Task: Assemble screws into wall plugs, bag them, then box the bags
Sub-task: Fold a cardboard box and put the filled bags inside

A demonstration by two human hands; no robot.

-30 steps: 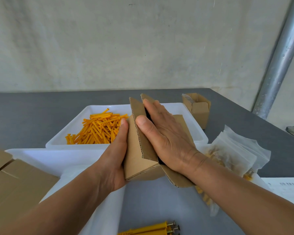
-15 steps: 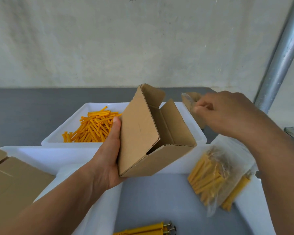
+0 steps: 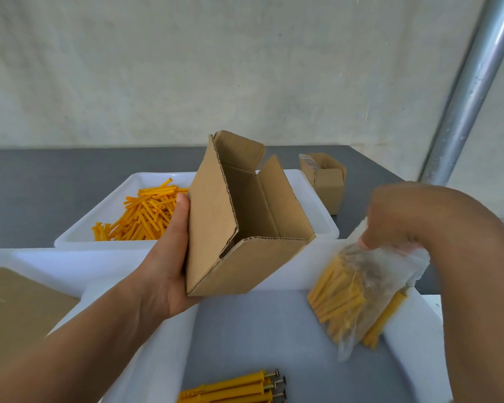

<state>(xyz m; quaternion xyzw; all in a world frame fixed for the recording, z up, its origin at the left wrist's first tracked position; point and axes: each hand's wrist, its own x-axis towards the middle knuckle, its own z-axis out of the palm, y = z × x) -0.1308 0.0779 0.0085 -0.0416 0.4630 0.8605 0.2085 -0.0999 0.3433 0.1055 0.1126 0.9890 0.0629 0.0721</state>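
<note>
Grey table (image 3: 41,184), white tray (image 3: 314,199), left hand (image 3: 169,257) gripping open carton (image 3: 216,228), right hand (image 3: 405,216) pinching bag of plugs (image 3: 355,286)

- The left hand (image 3: 163,274): bare, with a short, trimmed thumbnail (image 3: 182,199) and fine creases at the wrist.
- The left forearm (image 3: 70,353): bare as far as the lower left corner.
- The right hand (image 3: 396,222): bare, softened by blur, one fingertip (image 3: 363,243) distinct at its lower edge.
- The right forearm (image 3: 483,286): bare up to the right edge.
</note>
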